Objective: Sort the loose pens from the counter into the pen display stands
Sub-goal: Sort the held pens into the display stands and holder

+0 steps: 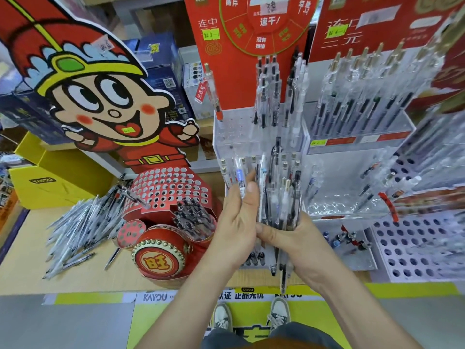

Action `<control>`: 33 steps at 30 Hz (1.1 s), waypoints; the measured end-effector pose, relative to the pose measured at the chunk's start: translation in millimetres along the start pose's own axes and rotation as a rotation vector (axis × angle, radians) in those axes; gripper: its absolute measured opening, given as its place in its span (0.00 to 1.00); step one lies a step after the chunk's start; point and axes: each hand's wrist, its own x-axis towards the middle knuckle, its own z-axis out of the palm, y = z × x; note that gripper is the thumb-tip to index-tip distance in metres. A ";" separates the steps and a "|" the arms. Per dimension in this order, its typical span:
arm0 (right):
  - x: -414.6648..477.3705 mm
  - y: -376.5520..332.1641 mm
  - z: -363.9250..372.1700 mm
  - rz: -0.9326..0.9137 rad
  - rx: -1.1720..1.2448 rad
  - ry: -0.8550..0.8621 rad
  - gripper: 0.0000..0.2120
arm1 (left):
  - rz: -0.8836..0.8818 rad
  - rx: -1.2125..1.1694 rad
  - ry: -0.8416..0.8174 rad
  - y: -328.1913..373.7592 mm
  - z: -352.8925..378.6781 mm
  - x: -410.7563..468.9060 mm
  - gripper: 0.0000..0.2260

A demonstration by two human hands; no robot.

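Observation:
My right hand (299,244) grips a thick bundle of clear-barrelled pens (279,197), held upright in front of the clear acrylic pen stand (234,132). My left hand (235,222) holds one clear pen with a blue label (239,176) between thumb and fingers at the bundle's left side. A pile of loose pens (75,230) lies on the counter at the left. The acrylic stand holds several pens at its back right and one red-tipped pen (213,91) at its left corner.
A red drum-shaped stand (161,258) with a perforated top (171,187) sits left of my hands below a cartoon cut-out (100,96). White perforated racks (415,250) and filled pen stands (362,104) fill the right. A yellow box (55,182) stands behind the pile.

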 end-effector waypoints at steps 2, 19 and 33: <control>-1.5 0.0 -3.4 0.020 0.005 -0.021 0.25 | -0.041 0.038 -0.040 0.0 -0.5 -2.3 0.16; -40.0 -15.7 -63.9 0.175 -0.110 -0.035 0.11 | 0.217 -0.247 0.261 24.7 -20.5 5.4 0.06; -85.3 -2.9 -83.2 0.221 -0.016 0.229 0.14 | 0.307 -0.181 0.046 16.7 0.1 25.7 0.06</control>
